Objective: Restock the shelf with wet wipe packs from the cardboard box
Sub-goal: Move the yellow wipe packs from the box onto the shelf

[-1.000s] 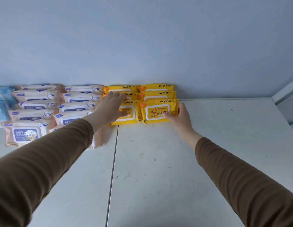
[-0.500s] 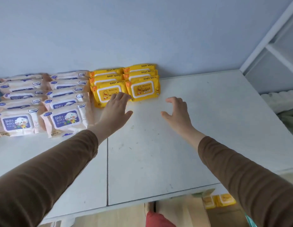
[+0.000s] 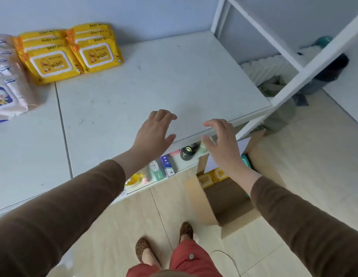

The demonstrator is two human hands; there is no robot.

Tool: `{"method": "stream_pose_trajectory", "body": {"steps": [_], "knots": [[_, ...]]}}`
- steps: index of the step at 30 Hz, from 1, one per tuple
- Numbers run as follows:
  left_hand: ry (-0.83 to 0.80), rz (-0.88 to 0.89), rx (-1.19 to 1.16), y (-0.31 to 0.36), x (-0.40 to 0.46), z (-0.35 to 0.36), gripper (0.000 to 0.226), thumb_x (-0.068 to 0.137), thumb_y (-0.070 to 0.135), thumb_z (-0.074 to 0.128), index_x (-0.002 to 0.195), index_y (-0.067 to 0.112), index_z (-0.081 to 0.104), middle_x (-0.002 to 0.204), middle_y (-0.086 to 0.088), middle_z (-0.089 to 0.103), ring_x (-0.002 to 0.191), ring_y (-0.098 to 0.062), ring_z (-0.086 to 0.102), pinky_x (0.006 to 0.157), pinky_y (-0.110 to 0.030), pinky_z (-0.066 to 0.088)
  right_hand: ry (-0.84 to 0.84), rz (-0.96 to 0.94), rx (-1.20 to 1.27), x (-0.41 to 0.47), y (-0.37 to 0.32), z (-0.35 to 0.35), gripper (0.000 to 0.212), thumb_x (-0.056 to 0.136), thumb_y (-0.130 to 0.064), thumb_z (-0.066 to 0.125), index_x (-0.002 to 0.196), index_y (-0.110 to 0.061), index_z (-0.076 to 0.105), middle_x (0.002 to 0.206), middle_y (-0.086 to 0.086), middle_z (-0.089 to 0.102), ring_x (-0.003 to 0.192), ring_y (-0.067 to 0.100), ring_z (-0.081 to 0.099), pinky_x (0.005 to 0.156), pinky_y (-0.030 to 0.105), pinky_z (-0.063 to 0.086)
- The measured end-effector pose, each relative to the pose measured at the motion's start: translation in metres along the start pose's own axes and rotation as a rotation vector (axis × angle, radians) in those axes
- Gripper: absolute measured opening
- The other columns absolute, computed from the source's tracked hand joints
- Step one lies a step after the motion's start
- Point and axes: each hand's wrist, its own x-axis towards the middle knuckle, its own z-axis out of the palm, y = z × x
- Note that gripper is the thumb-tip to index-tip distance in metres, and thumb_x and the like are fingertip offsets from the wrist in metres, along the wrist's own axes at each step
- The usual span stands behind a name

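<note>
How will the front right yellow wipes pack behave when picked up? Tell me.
The front right yellow wipes pack looks like a soft film pouch, so it probably flexes. Its glossy wrap may be slippery. It lies flat, so rolling is unlikely.

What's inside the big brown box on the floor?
Yellow wipe packs lie at the far end of the cardboard box, with something teal at its right edge. The right hand and sleeve cover part of the inside, so how many remain is hidden.

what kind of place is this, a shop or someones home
Probably a small shop or stockroom: rows of yellow baby wipes packs on a white shelf, boxed goods on the tier below, and an open cardboard box on the floor.
</note>
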Motion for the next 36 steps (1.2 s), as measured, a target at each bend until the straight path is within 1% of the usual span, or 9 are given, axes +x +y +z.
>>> {"method": "stream_pose_trajectory", "body": {"steps": [3, 6, 13, 16, 20, 25, 28, 32, 36], "knots": [[-0.020, 0.172, 0.062, 0.046, -0.002, 0.033, 0.046, 0.083, 0.017, 0.066, 0.129, 0.014, 0.056, 0.129, -0.002, 0.055, 0.119, -0.025, 0.047, 0.093, -0.033, 0.046, 0.016, 0.059, 0.006, -0.027, 0.045, -0.025, 0.026, 0.093, -0.016, 0.059, 0.119, -0.017, 0.058, 0.119, -0.005, 0.054, 0.111, 0.006, 0.041, 0.097, 0.033, 0.041], [-0.082, 0.262, 0.071, 0.086, -0.006, 0.083, 0.047, 0.081, 0.014, 0.063, 0.127, 0.014, 0.057, 0.129, -0.002, 0.056, 0.118, -0.025, 0.048, 0.094, -0.033, 0.045, 0.003, 0.149, 0.000, -0.050, 0.098, -0.040, 0.027, 0.093, -0.016, 0.060, 0.119, -0.018, 0.058, 0.120, -0.004, 0.055, 0.113, 0.016, 0.047, 0.096, 0.039, 0.045], [-0.336, 0.030, 0.002, 0.162, -0.012, 0.232, 0.048, 0.084, 0.016, 0.063, 0.130, 0.014, 0.053, 0.127, -0.004, 0.054, 0.119, -0.027, 0.047, 0.095, -0.040, 0.047, -0.088, 0.346, 0.026, -0.100, 0.247, -0.051, 0.024, 0.093, -0.016, 0.064, 0.115, -0.020, 0.058, 0.109, -0.010, 0.052, 0.107, 0.013, 0.050, 0.092, 0.036, 0.049], [-0.491, -0.174, -0.035, 0.176, -0.017, 0.302, 0.054, 0.087, 0.023, 0.061, 0.138, 0.017, 0.044, 0.135, -0.001, 0.046, 0.128, -0.024, 0.039, 0.102, -0.039, 0.044, -0.220, 0.455, 0.046, -0.118, 0.314, -0.036, 0.029, 0.091, -0.015, 0.065, 0.119, -0.016, 0.058, 0.118, 0.000, 0.059, 0.112, 0.019, 0.057, 0.096, 0.038, 0.048], [-0.611, -0.355, -0.039, 0.170, -0.018, 0.385, 0.058, 0.091, 0.023, 0.059, 0.144, 0.016, 0.037, 0.145, -0.001, 0.036, 0.134, -0.024, 0.034, 0.102, -0.040, 0.041, -0.399, 0.555, 0.067, -0.131, 0.396, 0.003, 0.038, 0.091, -0.016, 0.064, 0.128, -0.014, 0.055, 0.128, 0.002, 0.060, 0.118, 0.020, 0.058, 0.098, 0.036, 0.047], [-0.646, -0.550, -0.030, 0.132, -0.012, 0.474, 0.056, 0.090, 0.023, 0.057, 0.143, 0.016, 0.039, 0.143, -0.004, 0.041, 0.132, -0.026, 0.038, 0.102, -0.044, 0.043, -0.497, 0.667, 0.109, -0.124, 0.474, 0.065, 0.046, 0.094, -0.020, 0.062, 0.138, -0.015, 0.049, 0.137, 0.002, 0.056, 0.126, 0.019, 0.054, 0.102, 0.034, 0.044], [-0.682, -0.572, -0.006, 0.108, -0.006, 0.523, 0.058, 0.091, 0.022, 0.056, 0.144, 0.014, 0.037, 0.141, -0.005, 0.042, 0.134, -0.025, 0.036, 0.105, -0.041, 0.040, -0.496, 0.756, 0.168, -0.116, 0.513, 0.111, 0.051, 0.092, -0.020, 0.065, 0.140, -0.014, 0.048, 0.139, 0.006, 0.055, 0.125, 0.022, 0.055, 0.101, 0.034, 0.044], [-0.698, -0.601, 0.091, 0.077, -0.001, 0.579, 0.050, 0.090, 0.018, 0.055, 0.138, 0.014, 0.042, 0.133, -0.006, 0.045, 0.128, -0.027, 0.039, 0.099, -0.042, 0.042, -0.542, 0.807, 0.214, -0.100, 0.559, 0.170, 0.056, 0.092, -0.023, 0.066, 0.143, -0.012, 0.044, 0.144, 0.006, 0.051, 0.129, 0.024, 0.052, 0.101, 0.034, 0.042], [-0.701, -0.645, 0.197, 0.051, -0.002, 0.622, 0.046, 0.091, 0.013, 0.051, 0.136, 0.012, 0.042, 0.134, -0.009, 0.044, 0.127, -0.030, 0.042, 0.099, -0.043, 0.041, -0.532, 0.803, 0.152, -0.081, 0.599, 0.220, 0.058, 0.088, -0.031, 0.071, 0.135, -0.005, 0.052, 0.135, 0.012, 0.058, 0.122, 0.030, 0.058, 0.095, 0.035, 0.047]]}}
